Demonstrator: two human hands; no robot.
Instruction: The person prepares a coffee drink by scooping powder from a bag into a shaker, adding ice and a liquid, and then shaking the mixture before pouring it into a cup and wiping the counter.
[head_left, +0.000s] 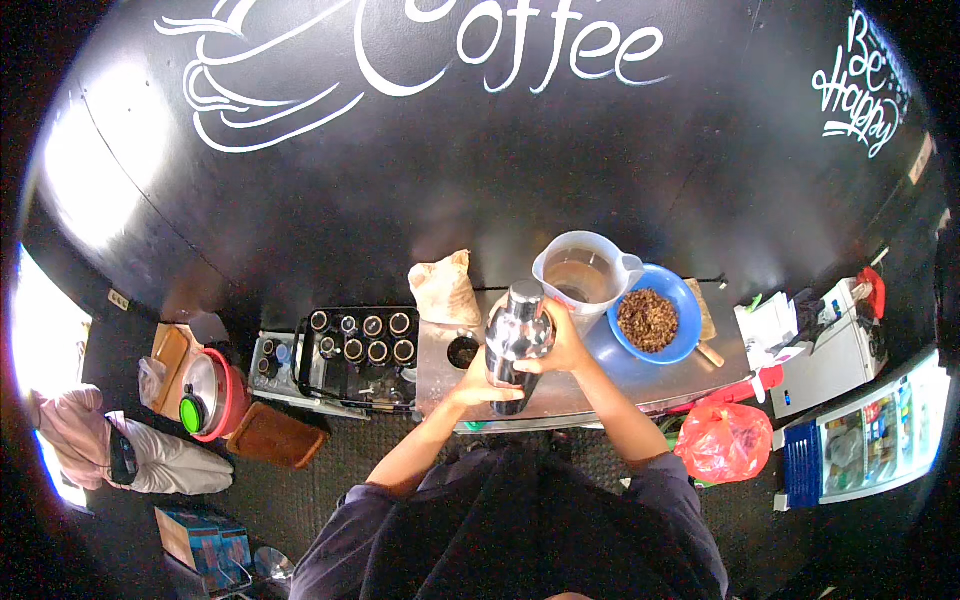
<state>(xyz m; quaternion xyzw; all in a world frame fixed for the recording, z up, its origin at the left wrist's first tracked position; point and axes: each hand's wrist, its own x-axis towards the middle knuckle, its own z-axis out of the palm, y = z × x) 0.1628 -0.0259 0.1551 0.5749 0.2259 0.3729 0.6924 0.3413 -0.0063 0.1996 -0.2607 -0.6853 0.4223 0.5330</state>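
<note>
A metal cocktail shaker (517, 337) with a shiny top and a darker lower body is held up over the steel counter (442, 390). My left hand (480, 386) grips its lower part from the left. From the right, my right hand (561, 337) wraps around its upper part, below the cap. Behind my right hand stands a translucent plastic measuring jug (581, 274) with brownish liquid in it. Left of the shaker, a small dark cup (464, 351) with dark contents is on the counter.
A blue bowl (694, 315) of brown crumbly material stands right of the jug. A pale bag (446, 289) sits at the counter's back. Further left, a black rack (304, 352) holds several dark-lidded jars. A red plastic bag (724, 442) bulges at right; a person (135, 450) stands far left.
</note>
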